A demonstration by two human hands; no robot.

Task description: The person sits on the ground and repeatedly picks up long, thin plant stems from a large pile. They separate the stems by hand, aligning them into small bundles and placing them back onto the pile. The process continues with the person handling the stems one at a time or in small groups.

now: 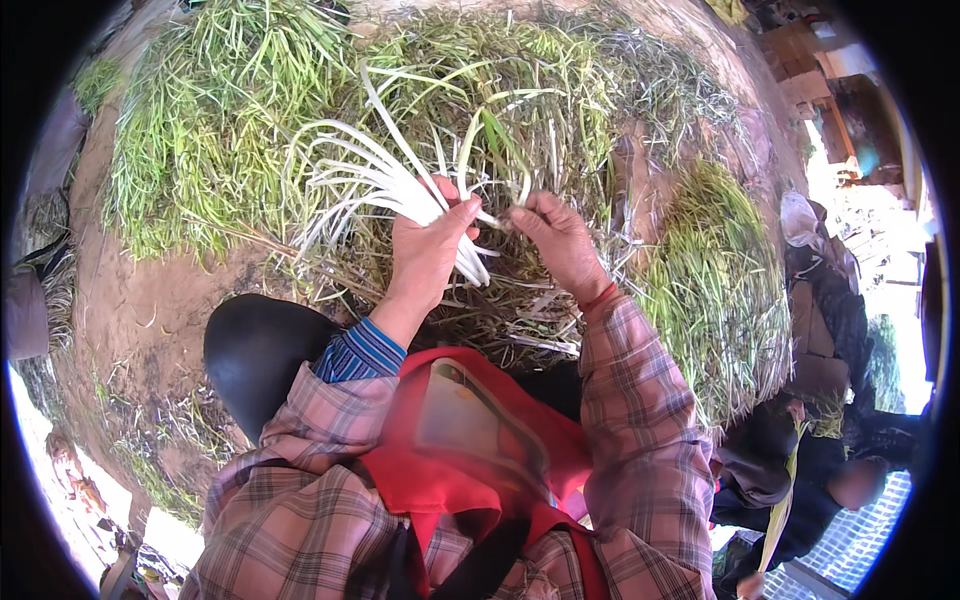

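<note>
My left hand (435, 232) grips a bunch of white blanched stalks (405, 187), probably chives. Their loose tips fan out to the upper left, and the cut-looking ends poke out below the palm. Close by on the right, my right hand (551, 232) has thumb and fingers pinched at the base of a thin stalk with a green leaf (499, 135). This stalk spans the small gap between the two hands. Under both hands lies a heap of tangled green and dry leaves (540, 97). The stalk ends inside my left fist are hidden.
Piles of green leaves lie at the upper left (225, 135) and on the right (712, 300), over bare brown ground (180, 300). A black rounded knee or boot (270, 360) is at the lower left. Another person (810, 480) sits at the lower right with long pale leaves.
</note>
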